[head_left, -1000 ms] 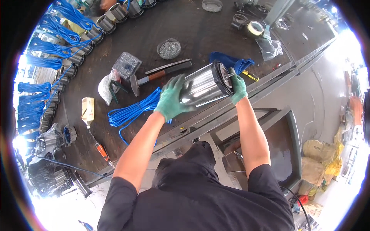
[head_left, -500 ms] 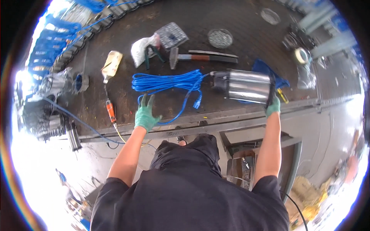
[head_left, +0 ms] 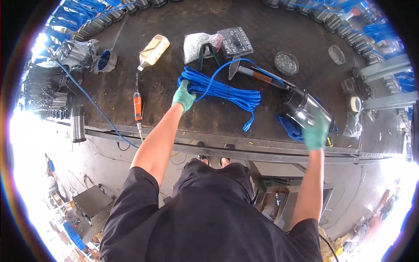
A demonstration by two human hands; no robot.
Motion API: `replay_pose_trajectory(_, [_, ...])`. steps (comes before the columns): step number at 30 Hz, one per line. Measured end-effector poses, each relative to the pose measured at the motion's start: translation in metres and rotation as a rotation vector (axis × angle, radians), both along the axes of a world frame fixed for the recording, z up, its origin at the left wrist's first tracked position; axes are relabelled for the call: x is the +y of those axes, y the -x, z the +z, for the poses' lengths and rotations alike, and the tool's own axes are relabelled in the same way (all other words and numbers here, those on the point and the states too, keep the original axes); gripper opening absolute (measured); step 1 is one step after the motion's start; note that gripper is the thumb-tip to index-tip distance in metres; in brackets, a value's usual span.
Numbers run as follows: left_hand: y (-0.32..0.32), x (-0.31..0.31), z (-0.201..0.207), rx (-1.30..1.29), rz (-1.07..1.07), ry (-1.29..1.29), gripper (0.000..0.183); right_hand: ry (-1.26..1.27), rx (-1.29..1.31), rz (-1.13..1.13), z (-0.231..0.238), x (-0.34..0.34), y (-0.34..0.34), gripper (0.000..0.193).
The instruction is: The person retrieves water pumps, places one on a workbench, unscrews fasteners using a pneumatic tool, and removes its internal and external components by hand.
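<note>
My left hand point(head_left: 184, 97), in a green glove, is closed round the left end of a bundled blue cable point(head_left: 231, 92). The bundle lies slantwise on the bench, its plug point(head_left: 248, 124) hanging toward the front edge. One strand arches over to a shiny metal cylinder with black ends point(head_left: 300, 106), which lies tilted on a blue cloth point(head_left: 289, 127). Over the near right part of that cylinder is my right hand point(head_left: 316, 131), also gloved in green. Motion smears its fingers, so I cannot see whether it touches or grips the metal.
Behind the cable lie a hammer point(head_left: 262, 77), a white bag point(head_left: 196, 46), a clear parts box point(head_left: 235, 41) and a dish of small parts point(head_left: 286, 63). An orange air tool point(head_left: 138, 107) and a yellowish bottle point(head_left: 153, 50) lie left. A tape roll point(head_left: 355, 104) sits right.
My left hand has closed on the cable bundle, which now slants down to the right. The cylinder has turned from level to tilted. My right hand has come from its end to over its near side.
</note>
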State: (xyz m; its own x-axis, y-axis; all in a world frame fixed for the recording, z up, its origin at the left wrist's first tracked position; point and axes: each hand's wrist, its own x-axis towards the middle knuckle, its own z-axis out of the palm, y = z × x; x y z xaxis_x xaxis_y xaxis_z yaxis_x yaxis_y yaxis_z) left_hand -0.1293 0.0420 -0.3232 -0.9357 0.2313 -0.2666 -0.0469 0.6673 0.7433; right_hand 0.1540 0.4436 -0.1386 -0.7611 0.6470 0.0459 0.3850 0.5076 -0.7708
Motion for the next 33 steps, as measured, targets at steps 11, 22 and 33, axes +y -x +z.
replay_pose_trajectory(11, [-0.062, 0.054, 0.035, 0.024, -0.134, -0.267, 0.041, -0.673, -0.547, 0.636, -0.091, -0.107, 0.151, 0.059])
replay_pose_trajectory(22, [-0.029, 0.155, 0.163, 0.421, -0.619, -0.529, 0.054, -0.26, -0.288, 0.153, -0.065, -0.069, 0.087, 0.051])
replay_pose_trajectory(33, [-0.074, 0.04, 0.053, -0.025, -0.628, -0.039, 0.049, -0.057, 0.152, -0.2, -0.037, 0.018, -0.039, 0.023])
